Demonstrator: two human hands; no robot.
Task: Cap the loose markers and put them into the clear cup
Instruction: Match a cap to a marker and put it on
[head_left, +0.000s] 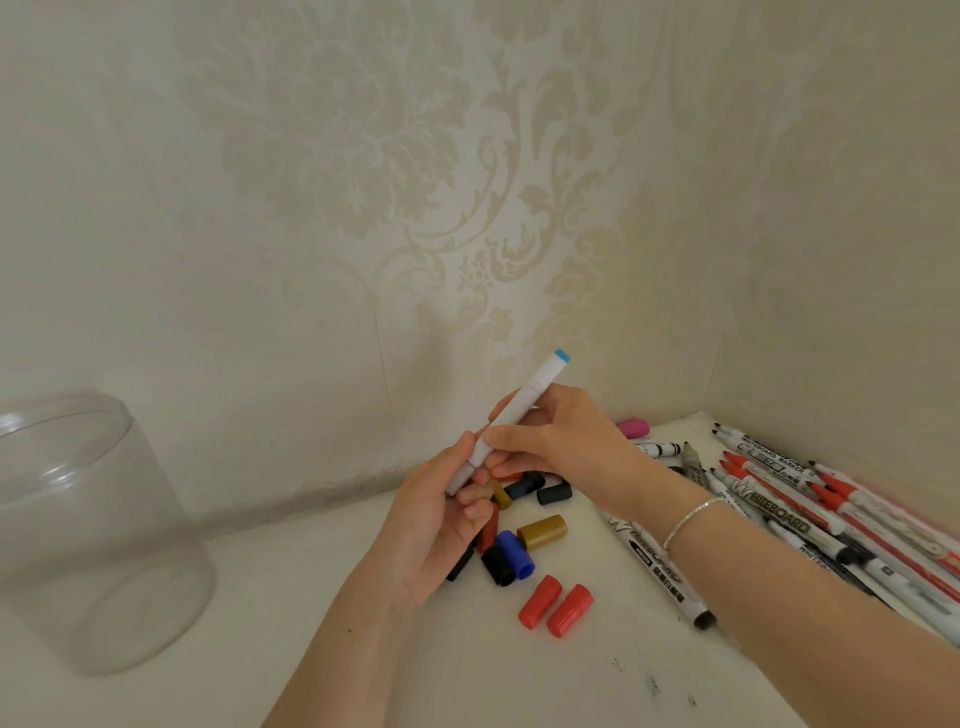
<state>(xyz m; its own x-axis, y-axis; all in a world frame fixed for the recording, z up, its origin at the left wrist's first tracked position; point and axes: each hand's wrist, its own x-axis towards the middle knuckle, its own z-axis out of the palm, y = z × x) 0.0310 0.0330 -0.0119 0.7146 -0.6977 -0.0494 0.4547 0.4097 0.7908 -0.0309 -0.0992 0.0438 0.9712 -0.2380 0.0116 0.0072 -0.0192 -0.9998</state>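
Observation:
A white marker with a light blue end tilts up to the right above the table. My left hand grips its lower end, and my right hand pinches its middle. Below my hands lie several loose caps: two red caps, a blue cap, a black cap and a gold cap. A pile of uncapped whiteboard markers lies at the right. The clear cup stands at the far left, with nothing visible inside.
The white table sits in a corner of patterned wallpaper walls. A pink cap lies near the back wall. Dark ink smudges mark the table's front right.

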